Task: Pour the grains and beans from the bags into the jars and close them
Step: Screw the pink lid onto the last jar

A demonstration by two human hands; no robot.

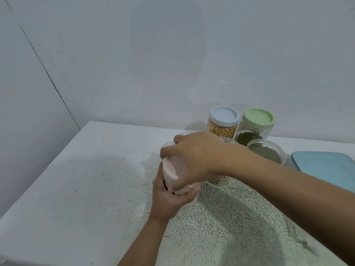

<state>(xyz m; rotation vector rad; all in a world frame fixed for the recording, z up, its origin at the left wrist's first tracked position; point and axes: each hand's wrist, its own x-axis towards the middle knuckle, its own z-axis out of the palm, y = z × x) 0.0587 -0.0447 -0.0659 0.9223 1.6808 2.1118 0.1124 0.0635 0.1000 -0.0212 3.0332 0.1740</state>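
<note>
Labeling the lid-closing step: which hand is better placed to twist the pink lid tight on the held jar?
Right. The right hand is on top, fingers curled over the pink lid. The left hand grips the jar body below, so it better serves as the brace.

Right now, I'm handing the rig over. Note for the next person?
Left hand grips the jar by its body. Right hand grips its pink lid, on the jar; whether tight, cannot tell.
Done: blue-lid jar and green-lid jar filled, closed, at the back.
Left: finish this lid; open bean jar beside them needs one, so does the lidless jar behind the right wrist. No bags or spare lids in view.
</note>
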